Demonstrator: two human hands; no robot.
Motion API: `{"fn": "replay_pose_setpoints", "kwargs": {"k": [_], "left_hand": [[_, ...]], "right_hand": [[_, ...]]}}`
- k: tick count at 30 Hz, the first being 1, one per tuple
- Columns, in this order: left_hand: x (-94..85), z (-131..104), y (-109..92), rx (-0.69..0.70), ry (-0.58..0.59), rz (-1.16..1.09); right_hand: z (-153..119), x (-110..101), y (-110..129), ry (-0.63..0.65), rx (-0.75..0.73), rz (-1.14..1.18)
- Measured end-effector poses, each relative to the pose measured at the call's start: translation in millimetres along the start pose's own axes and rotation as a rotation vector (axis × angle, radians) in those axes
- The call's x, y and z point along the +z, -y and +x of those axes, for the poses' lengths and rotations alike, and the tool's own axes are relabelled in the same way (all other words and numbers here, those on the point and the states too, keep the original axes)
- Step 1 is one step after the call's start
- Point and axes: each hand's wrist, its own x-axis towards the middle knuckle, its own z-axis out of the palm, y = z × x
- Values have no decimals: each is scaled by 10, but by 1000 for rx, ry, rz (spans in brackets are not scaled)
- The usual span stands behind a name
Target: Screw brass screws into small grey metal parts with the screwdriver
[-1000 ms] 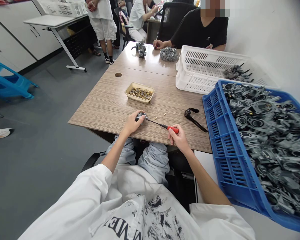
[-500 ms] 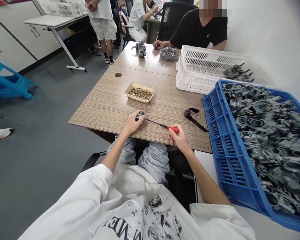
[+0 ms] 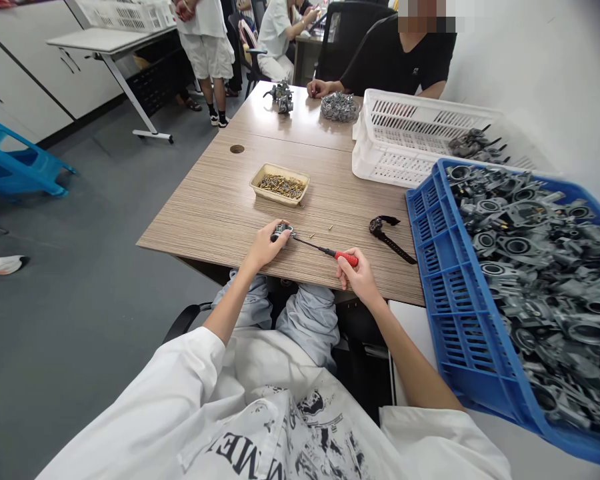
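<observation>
My left hand (image 3: 266, 245) grips a small grey metal part (image 3: 283, 231) on the wooden table (image 3: 215, 207) near its front edge. My right hand (image 3: 359, 276) holds a red-handled screwdriver (image 3: 325, 251) whose tip meets the part. Two loose brass screws (image 3: 321, 231) lie just beyond the shaft. A small beige tray (image 3: 279, 185) of brass screws stands behind them.
A black wristwatch (image 3: 387, 237) lies right of the screwdriver. A blue crate (image 3: 450, 300) full of grey metal castings fills the right side, with a white basket (image 3: 405, 137) behind it. A person in black sits at the far end beside a heap of metal parts (image 3: 339, 107).
</observation>
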Motion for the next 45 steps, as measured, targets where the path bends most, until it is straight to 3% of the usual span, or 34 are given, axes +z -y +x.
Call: {"fn": "replay_pose_setpoints", "kwargs": {"k": [45], "left_hand": [[-3, 2, 1, -10, 4, 8]], "right_hand": [[-18, 15, 37, -3, 3, -18]]}}
